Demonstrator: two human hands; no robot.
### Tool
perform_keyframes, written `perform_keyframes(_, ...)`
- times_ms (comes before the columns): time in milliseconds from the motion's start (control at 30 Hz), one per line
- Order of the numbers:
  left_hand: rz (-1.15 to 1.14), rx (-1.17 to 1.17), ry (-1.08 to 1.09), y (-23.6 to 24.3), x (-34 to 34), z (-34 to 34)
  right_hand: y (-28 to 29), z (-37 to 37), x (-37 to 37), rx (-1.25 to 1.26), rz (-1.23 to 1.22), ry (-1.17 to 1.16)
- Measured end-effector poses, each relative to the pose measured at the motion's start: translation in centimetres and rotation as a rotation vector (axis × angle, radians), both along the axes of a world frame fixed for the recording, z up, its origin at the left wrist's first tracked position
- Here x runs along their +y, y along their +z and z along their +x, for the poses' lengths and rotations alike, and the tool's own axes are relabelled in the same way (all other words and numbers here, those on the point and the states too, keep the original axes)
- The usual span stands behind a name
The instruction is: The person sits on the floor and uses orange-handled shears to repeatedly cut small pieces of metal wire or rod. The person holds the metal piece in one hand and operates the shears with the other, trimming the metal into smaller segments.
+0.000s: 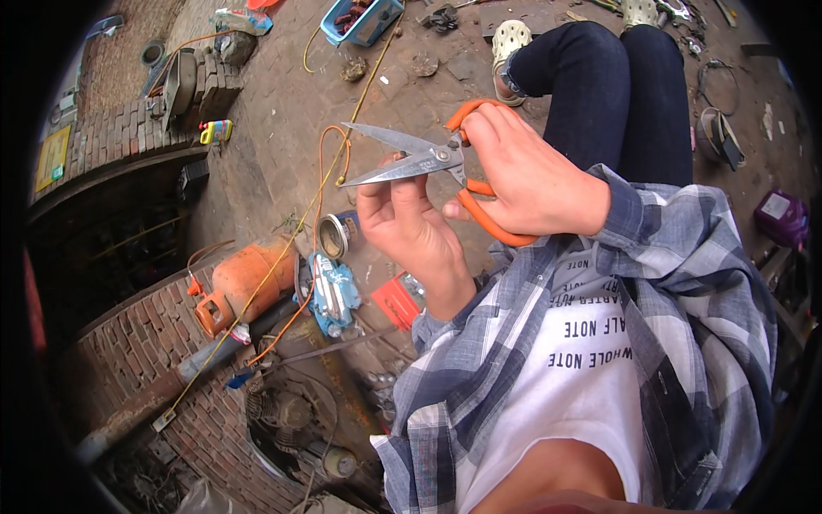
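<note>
Orange-handled scissors [443,157] in right hand [538,182]; white top [548,411] lettered.

The long pointed blades [396,168] of the orange-handled scissors [443,155] are made of grey metal, smooth and slightly shiny, while the thick orange grips [481,218] look covered with matt plastic. The rounded orange gas cylinder [257,278] is painted, and its metal surface looks dull and worn. A glossy finish is shown by the purple plastic container [785,229]. The blue-grey checked shirt [479,368] is made of matt cloth, and rough faces are shown by the reddish-brown bricks [128,368].
</note>
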State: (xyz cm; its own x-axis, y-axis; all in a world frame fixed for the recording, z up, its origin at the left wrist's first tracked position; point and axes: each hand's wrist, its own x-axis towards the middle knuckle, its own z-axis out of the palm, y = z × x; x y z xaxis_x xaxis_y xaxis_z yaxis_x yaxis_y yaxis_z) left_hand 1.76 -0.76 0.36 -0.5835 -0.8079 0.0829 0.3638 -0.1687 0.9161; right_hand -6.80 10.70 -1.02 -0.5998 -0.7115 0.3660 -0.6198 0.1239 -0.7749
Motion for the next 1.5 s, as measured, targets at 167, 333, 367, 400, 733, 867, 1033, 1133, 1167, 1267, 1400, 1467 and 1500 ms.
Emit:
perform_keyframes(167, -0.107, -0.001, -0.035, -0.1, -0.5, 0.3, 0.5, -0.1, 0.4, -0.095, 0.022, 0.062)
perform_keyframes(333, -0.092, 0.029, -0.06, 0.1, -0.7, 0.4, 0.4, 0.0, 0.4, -0.127, 0.036, 0.077)
perform_keyframes(367, -0.089, 0.026, -0.057, 0.1, -0.7, 0.4, 0.4, 0.0, 0.4, -0.136, 0.057, 0.077)
perform_keyframes(400, -0.077, 0.021, -0.062, 0.1, -0.8, 0.3, 0.4, 0.1, 0.4, -0.144, 0.079, 0.077)
perform_keyframes(733, 0.054, -0.002, -0.085, 0.0, -1.1, 0.5, 0.0, 0.4, 0.1, -0.132, 0.173, 0.035)
perform_keyframes(867, 0.122, 0.041, -0.102, -0.6, -1.2, 0.6, -0.3, 0.3, -0.1, -0.109, 0.226, 0.039)
perform_keyframes(1033, 0.212, 0.026, -0.123, -1.2, -1.6, 0.6, -1.0, 0.2, -0.3, -0.085, 0.258, 0.043)
perform_keyframes(1133, 0.213, 0.029, -0.141, -1.5, -1.6, 0.7, -1.5, -0.1, -0.3, -0.08, 0.226, 0.043)
perform_keyframes(1167, 0.204, 0.027, -0.143, -1.5, -1.5, 0.6, -1.5, -0.3, -0.3, -0.063, 0.18, 0.042)
perform_keyframes(1267, 0.017, 0.041, -0.103, -2.2, -1.5, 0.3, -1.7, -0.2, -0.1, -0.087, 0.067, 0.06)
perform_keyframes(1400, -0.105, 0.056, 0.019, -3.1, -1.4, 0.3, -0.8, 0.6, 0.1, -0.199, 0.074, 0.112)
perform_keyframes(1467, -0.121, 0.053, 0.017, -3.3, -1.3, 0.2, -0.7, 0.8, 0.0, -0.227, 0.056, 0.113)
perform_keyframes(1500, -0.129, 0.051, 0.016, -3.4, -1.3, 0.1, -0.7, 0.8, 0.0, -0.241, 0.047, 0.112)
